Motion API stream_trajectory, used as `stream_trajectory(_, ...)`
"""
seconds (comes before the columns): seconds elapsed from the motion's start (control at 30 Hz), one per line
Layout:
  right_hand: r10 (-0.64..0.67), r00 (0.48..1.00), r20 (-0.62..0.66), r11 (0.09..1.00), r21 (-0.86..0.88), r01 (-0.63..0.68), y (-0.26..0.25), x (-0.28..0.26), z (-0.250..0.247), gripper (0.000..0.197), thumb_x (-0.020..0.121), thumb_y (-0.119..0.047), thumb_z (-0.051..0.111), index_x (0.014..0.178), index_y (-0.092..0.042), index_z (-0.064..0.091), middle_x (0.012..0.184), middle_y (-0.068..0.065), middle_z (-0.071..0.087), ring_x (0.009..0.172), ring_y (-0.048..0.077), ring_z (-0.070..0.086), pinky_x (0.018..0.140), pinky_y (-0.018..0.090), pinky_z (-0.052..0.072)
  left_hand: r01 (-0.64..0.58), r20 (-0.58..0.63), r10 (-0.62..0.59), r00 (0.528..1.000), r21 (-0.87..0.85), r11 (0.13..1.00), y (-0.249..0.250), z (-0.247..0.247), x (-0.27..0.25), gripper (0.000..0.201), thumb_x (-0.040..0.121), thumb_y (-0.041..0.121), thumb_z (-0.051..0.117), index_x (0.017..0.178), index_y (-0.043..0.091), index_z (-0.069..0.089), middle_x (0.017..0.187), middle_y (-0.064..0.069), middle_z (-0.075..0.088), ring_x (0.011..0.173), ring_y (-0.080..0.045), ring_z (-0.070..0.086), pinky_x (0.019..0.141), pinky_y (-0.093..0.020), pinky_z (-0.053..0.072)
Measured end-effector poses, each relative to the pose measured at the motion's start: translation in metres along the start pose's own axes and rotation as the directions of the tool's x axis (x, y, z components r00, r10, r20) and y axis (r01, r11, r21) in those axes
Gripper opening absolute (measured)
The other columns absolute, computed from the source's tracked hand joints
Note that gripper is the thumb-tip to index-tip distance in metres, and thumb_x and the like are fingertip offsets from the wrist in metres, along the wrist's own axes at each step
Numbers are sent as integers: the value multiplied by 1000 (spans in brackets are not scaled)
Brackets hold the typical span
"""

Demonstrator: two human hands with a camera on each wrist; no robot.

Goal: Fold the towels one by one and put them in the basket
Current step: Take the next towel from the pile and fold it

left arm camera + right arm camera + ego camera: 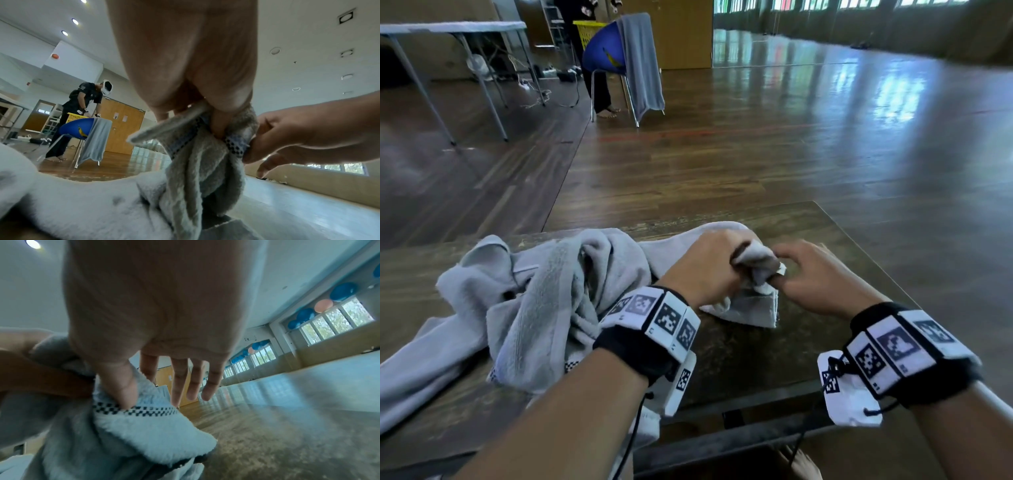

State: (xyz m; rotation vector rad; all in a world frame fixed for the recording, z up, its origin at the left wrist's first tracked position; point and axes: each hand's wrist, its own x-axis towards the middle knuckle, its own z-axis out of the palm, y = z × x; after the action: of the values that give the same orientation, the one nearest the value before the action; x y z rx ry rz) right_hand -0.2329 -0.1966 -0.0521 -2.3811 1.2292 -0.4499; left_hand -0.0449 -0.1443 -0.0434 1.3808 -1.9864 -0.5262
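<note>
A grey terry towel [541, 301] is seen crumpled on the dark wooden counter [739, 359], its bulk heaped toward the counter's left side, with one part trailing off the near left edge. One end of it, marked by a woven band of small dark checks [133, 409], is drawn up at the middle of the counter, where both hands meet. The left hand [705, 269] is closed in a fist around a gathered bunch of that end, and the cloth is seen hanging slack below it in the left wrist view. The right hand [822, 277], just beside the left, is pinching the banded hem between thumb [121, 386] and forefinger, while its other three fingers are held straight and free of the cloth. The towel is judged to be soft, limp and fairly light, with no stiffness of its own; it will sag and bunch wherever it is unsupported, though the pile should give a sure, non-slip hold. It is best taken at two corners along the hemmed edge, so that it can be spread flat before folding. No basket is seen on the counter; a yellow basket [585, 32] is visible far beyond it, behind a blue chair [602, 48] draped with another towel.
</note>
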Motion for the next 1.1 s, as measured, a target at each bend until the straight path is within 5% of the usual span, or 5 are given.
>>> stream_trajectory(0.23,-81,980,-181,995,40,90,-8,0,-2,35,76,-28,74,62,-7,50,67,3,59,72,18,56,62,31,43,218,-423,-120,898,192,957,-13,-11,-7,7,80,15,67,81,19,61,68,8,63,68,-18,61,61,-41,51)
stream_trajectory(0.4,-268,954,-136,951,121,285,-26,-3,0,35,73,-11,71,59,0,41,64,10,55,61,22,52,63,40,44,253,-452,-155,878,164,954,-18,-20,-11,5,79,19,67,75,22,66,69,6,68,69,-21,64,60,-41,53)
stream_trajectory(0.7,-211,916,-340,956,126,267,-23,0,-9,40,77,-39,82,85,-23,45,71,-9,52,61,5,47,56,17,39,399,-491,-252,834,220,890,-29,-36,-17,9,79,24,61,70,20,61,68,2,65,69,-25,62,59,-41,53)
stream_trajectory(0.93,159,950,-270,982,-58,-180,-1,-1,-17,42,72,-64,75,67,-24,61,71,-4,65,76,20,62,63,38,53,529,-185,-498,848,209,823,-33,-44,-26,25,69,48,63,78,27,54,80,1,65,77,-25,63,71,-38,54)
stream_trajectory(1.1,153,963,-223,987,77,-139,-3,1,-17,40,71,-61,77,64,-23,66,66,-2,67,71,22,65,65,45,57,355,-74,-349,934,268,896,-27,-31,-29,32,78,46,75,103,29,65,108,-5,56,101,-22,56,91,-37,48)
